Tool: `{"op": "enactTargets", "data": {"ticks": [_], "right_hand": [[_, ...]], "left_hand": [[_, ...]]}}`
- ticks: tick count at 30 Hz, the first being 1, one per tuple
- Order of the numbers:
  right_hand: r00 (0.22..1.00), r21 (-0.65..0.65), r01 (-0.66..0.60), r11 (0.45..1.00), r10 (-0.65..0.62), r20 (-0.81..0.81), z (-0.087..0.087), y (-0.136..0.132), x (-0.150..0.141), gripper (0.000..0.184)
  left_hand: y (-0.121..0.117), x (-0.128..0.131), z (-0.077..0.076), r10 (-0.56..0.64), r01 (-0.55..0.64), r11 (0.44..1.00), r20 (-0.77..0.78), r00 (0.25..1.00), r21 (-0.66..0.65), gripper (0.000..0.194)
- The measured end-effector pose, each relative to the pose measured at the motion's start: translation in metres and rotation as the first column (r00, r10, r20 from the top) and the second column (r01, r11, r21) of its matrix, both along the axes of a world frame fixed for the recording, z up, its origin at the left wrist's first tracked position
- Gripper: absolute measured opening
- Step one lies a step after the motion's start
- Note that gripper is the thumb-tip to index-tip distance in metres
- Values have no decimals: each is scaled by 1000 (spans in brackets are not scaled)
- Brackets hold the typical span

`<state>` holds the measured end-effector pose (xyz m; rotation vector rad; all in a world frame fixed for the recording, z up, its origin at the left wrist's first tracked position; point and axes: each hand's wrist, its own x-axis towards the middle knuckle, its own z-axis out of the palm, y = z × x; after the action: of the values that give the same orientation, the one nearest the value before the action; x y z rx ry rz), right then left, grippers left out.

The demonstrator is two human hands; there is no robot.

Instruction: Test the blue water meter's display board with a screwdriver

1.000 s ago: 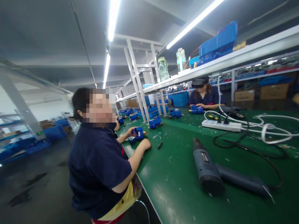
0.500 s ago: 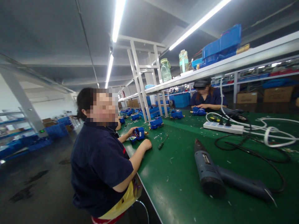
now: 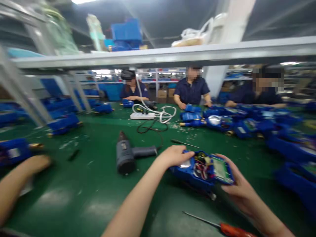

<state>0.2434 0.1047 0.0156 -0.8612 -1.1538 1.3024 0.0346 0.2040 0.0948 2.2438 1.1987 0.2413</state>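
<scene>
An open blue plastic housing (image 3: 190, 176) lies in front of me, with bundled wires inside and a round silvery part at its left end. My left hand (image 3: 174, 156) grips that left end, thumb over the rim. My right hand (image 3: 239, 186) is closed around the flap (image 3: 221, 169) on the right, which carries a green circuit board. Below the housing, a screwdriver (image 3: 232, 229) with an orange-red handle rests on the green table (image 3: 103, 194). Another, dark-handled screwdriver (image 3: 176, 141) lies just beyond my left hand.
To the left lies a grey heat gun (image 3: 125, 158); behind it are a white power strip (image 3: 142, 116) and cables. Several blue housings (image 3: 247, 126) crowd the right side. A co-worker's arm (image 3: 24, 171) reaches in from the left. A shelf (image 3: 158, 59) spans overhead; people sit opposite.
My view has swung right, from the neighbouring co-worker to my own place at the table. My hands and the open blue housing have come into view; the heat gun now appears farther left.
</scene>
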Motion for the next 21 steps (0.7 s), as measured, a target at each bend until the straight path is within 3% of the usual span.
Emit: {"op": "enactTargets", "data": {"ticks": [3,5,7,11,17,21], "right_hand": [[995,-36,38,999,-41,-89,-3,-6,13,94],[992,-54,26,998,-32,-122,-4,3,10,94],[988,-72,-19,997,7,-151,-3,12,6,93],[968,-79,-173,982,155,-195,5,20,0,88],[916,-28,-386,922,379,-133,20,28,-15,72],[918,13,-396,918,396,-13,22,37,-33,71]], "left_hand": [[11,1,-5,-45,43,993,-15,999,-109,66],[13,-10,-6,-42,30,971,-47,998,-236,79],[4,-22,-7,-41,15,913,-55,998,-407,85],[-33,-37,-13,53,-24,788,29,998,-615,84],[-98,-44,-25,297,-151,735,114,948,-661,78],[-130,-54,-35,397,-174,672,151,905,-720,78]]}}
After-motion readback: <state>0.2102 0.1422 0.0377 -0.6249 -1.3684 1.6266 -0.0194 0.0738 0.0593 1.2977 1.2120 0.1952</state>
